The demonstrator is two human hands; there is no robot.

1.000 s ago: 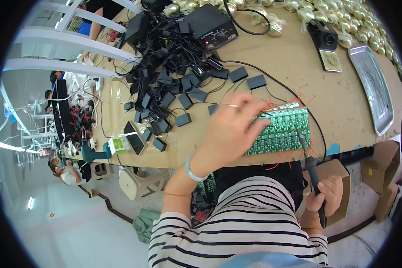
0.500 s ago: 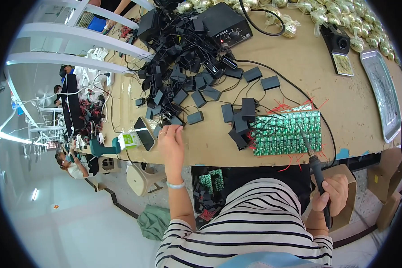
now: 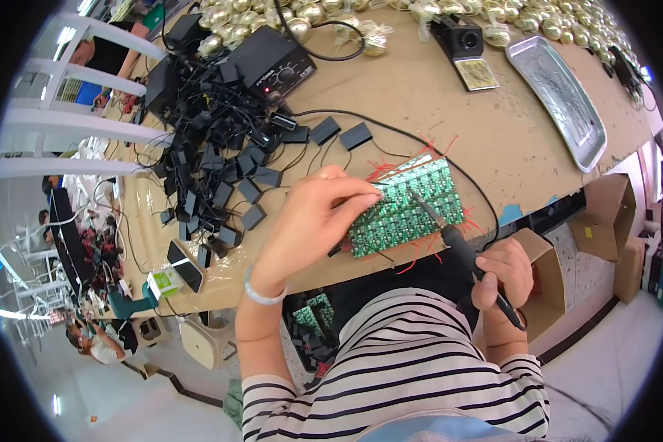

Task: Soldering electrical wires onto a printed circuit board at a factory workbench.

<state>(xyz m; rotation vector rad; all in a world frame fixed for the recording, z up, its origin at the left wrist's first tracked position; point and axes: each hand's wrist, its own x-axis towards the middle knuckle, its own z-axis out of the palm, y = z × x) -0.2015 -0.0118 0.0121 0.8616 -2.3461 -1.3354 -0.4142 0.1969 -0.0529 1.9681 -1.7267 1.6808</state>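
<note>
My right hand (image 3: 505, 271) is closed round the dark handle of a soldering iron (image 3: 464, 249). The iron's metal tip is over a panel of green circuit boards (image 3: 440, 193), close to its surface. Thumb and fingers pinched, my left hand (image 3: 318, 212) is above the panel's left part; what is in the pinch is too small to make out. Red wires (image 3: 438, 152) stick out along the panel's edges. Small black boxes with thin black leads (image 3: 252, 216) lie left of my left hand, which hides others by the panel.
A black soldering station (image 3: 272, 65) stands behind the heaped black boxes. At the back are gold balls (image 3: 324, 11), an iron holder with sponge (image 3: 475, 74) and a metal tray (image 3: 560, 103). A phone (image 3: 186, 267) and green drill (image 3: 132, 303) lie left; cartons (image 3: 600, 217) stand below right.
My left hand has moved right from the loose boxes to the circuit panel. The iron's tip has shifted over the panel. The whole view has turned and slid left.
</note>
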